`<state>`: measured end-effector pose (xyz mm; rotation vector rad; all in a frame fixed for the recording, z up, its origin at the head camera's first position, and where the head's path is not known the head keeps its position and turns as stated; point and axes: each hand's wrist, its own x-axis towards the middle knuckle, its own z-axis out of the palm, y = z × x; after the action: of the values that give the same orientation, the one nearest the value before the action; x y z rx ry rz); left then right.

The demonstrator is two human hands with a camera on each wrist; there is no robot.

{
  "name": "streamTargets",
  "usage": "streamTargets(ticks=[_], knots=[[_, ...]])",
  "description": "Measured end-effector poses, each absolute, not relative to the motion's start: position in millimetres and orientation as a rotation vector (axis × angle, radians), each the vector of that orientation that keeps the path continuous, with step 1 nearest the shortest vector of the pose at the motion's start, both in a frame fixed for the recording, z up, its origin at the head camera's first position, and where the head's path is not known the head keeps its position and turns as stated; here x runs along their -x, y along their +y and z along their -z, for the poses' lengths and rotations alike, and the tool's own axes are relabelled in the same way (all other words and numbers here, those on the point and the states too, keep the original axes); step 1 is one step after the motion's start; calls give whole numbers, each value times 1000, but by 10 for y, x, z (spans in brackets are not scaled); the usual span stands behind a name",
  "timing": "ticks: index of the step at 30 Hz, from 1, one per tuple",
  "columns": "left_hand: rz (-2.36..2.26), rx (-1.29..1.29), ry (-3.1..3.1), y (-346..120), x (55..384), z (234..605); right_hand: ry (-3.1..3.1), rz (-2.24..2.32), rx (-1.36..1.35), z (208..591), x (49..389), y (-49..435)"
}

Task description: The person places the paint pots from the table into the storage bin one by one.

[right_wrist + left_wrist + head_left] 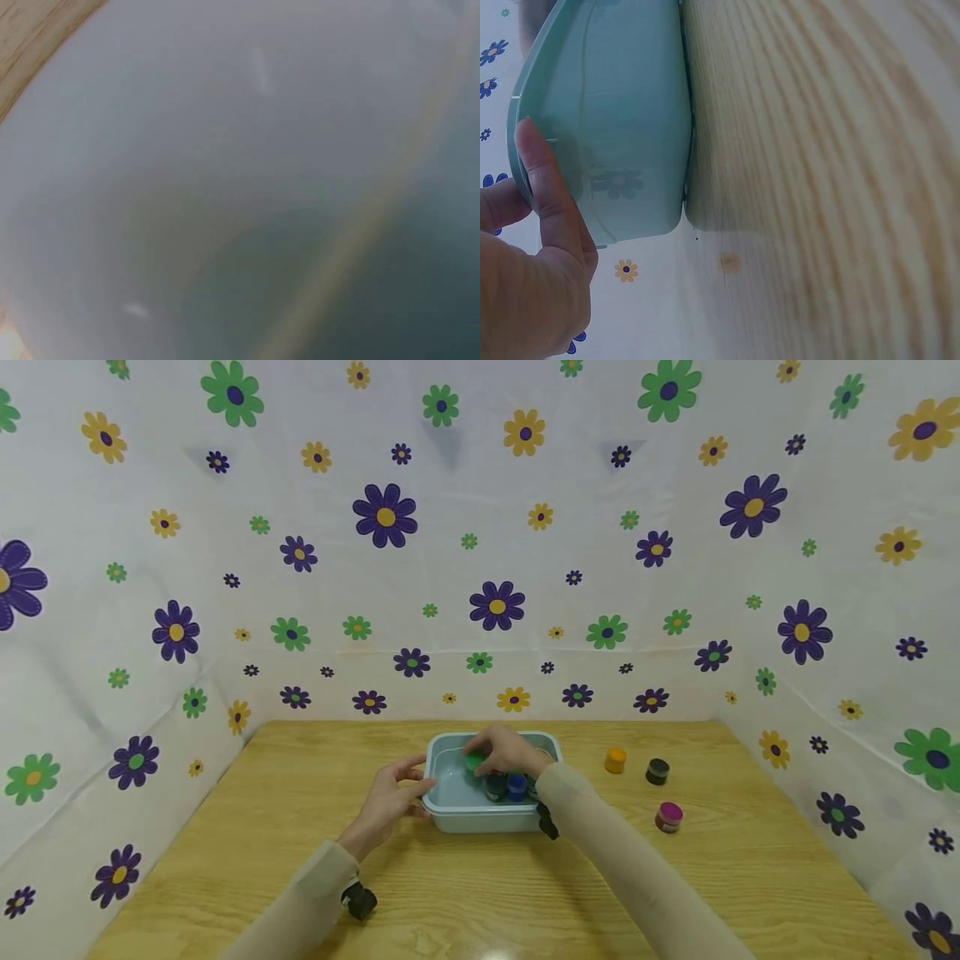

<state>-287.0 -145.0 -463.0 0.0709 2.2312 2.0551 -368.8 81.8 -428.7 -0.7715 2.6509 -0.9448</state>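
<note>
A light blue plastic basin (491, 821) stands on the table with several small paint jars inside. At its left side my left hand (390, 793) holds the rim; in the left wrist view the thumb lies along the basin's outer wall (630, 150). Reaching in over the basin, my right hand (512, 750) grips a green paint jar (474, 763) between thumb and fingers. Close below that hand sit a dark jar (496, 787) and a blue jar (517, 787). The right wrist view is filled by the blurred basin wall (225, 135), which hides the hand.
To the right of the basin on the wooden table (337, 793) stand an orange jar (616, 760), a black jar (657, 772) and a magenta jar (669, 817). A white flower-print cloth (450, 568) hangs around the back and sides.
</note>
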Motion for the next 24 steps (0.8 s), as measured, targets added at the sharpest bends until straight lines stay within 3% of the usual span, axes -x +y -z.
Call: streamTargets(ticks=[24], knots=[[-2067, -90, 2224, -1455, 2869, 4647, 2747, 755, 734, 4347, 3680, 781]])
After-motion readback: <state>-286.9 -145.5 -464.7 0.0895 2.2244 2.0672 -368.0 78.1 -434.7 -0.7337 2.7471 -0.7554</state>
